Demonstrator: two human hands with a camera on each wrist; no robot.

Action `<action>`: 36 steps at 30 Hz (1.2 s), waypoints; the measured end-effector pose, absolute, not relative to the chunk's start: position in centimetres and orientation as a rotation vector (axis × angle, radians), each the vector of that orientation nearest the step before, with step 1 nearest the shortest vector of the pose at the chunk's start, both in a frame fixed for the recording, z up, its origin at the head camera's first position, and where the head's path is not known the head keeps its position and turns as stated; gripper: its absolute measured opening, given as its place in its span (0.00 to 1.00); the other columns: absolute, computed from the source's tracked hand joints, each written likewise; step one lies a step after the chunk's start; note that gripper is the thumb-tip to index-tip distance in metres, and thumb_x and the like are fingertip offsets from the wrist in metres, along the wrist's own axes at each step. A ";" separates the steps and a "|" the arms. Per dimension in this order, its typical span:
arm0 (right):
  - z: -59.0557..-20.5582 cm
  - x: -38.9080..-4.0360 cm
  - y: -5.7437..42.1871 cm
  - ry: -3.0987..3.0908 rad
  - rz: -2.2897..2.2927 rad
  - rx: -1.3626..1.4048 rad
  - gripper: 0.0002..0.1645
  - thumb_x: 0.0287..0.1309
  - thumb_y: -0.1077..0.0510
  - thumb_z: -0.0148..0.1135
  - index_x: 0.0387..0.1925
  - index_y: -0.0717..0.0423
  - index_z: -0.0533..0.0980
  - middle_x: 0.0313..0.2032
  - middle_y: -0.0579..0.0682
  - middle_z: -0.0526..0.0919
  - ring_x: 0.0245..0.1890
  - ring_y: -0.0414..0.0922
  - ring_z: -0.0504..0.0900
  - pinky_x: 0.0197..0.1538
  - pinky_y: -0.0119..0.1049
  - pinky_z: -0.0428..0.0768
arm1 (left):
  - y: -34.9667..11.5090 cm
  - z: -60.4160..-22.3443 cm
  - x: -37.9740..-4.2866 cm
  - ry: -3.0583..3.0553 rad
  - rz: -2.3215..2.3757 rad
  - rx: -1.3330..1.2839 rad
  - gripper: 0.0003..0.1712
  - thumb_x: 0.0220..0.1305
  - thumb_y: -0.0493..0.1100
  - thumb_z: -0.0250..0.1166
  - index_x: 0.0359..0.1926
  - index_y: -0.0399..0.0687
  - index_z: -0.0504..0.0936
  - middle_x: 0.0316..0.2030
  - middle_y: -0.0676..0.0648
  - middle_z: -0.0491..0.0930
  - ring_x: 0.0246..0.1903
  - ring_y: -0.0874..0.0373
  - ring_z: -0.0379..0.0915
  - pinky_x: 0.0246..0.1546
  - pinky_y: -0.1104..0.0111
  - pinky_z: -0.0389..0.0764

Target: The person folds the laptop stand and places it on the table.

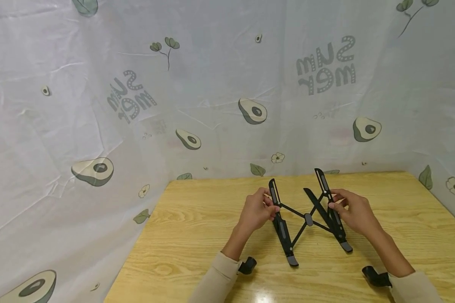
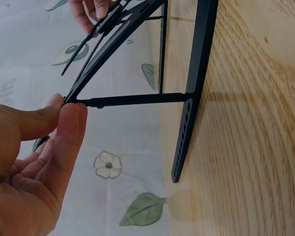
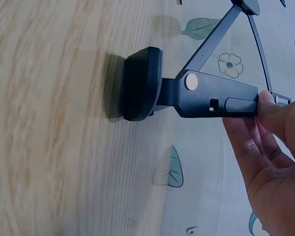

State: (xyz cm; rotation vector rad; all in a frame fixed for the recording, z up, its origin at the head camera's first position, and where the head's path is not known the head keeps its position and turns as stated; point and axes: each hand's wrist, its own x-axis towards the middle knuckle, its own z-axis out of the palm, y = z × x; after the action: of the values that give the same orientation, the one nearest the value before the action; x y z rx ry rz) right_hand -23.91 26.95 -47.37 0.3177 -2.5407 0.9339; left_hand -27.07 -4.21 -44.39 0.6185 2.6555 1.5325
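Observation:
A black folding laptop stand point(image 1: 308, 219) stands spread on the wooden table, its crossed struts meeting at a grey oval hub. My left hand point(image 1: 255, 210) pinches the left slotted arm between thumb and fingers, around its middle. On the other side my right hand point(image 1: 356, 210) grips the right arm in the same way. In the left wrist view, a thin brace joins the raised arm to a base leg point(image 2: 199, 64) with a row of notches. The right wrist view shows the arm's lower end with its padded front lip point(image 3: 142, 83), close to the tabletop.
The wooden table point(image 1: 182, 223) carries the stand, its back edge near a pale cloth point(image 1: 212, 84) printed with avocados, leaves and lettering. Black wrist mounts point(image 1: 247, 265) sit at both sleeves, near the tabletop.

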 end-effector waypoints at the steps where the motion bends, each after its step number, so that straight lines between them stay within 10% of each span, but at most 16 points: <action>1: -47.3 -23.9 26.9 -2.543 0.938 0.318 0.24 0.68 0.66 0.71 0.64 0.67 0.79 0.43 0.64 0.89 0.34 0.51 0.88 0.27 0.31 0.74 | -4.3 -44.4 -27.1 2.660 1.524 0.627 0.23 0.69 0.31 0.72 0.62 0.34 0.76 0.35 0.44 0.88 0.26 0.56 0.89 0.31 0.57 0.92; 22: -46.3 -24.3 27.6 -2.618 0.963 0.388 0.27 0.71 0.64 0.69 0.68 0.65 0.75 0.42 0.61 0.87 0.41 0.60 0.91 0.30 0.31 0.81 | -5.0 -43.7 -28.0 2.497 1.490 0.705 0.31 0.70 0.27 0.70 0.68 0.37 0.68 0.38 0.42 0.85 0.28 0.57 0.89 0.38 0.52 0.92; 36: -47.2 -23.8 27.1 -2.597 0.948 0.300 0.26 0.70 0.65 0.70 0.66 0.67 0.77 0.39 0.58 0.88 0.34 0.48 0.88 0.28 0.30 0.75 | -4.5 -44.8 -27.4 2.513 1.565 0.655 0.28 0.69 0.26 0.69 0.65 0.39 0.70 0.35 0.43 0.86 0.25 0.61 0.86 0.35 0.50 0.92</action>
State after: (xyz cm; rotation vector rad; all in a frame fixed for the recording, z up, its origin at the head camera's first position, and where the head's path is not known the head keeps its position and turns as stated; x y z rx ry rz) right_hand -23.76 27.13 -47.16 0.3003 -2.5971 0.9484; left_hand -27.41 -4.50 -44.84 0.6549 2.5134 1.5652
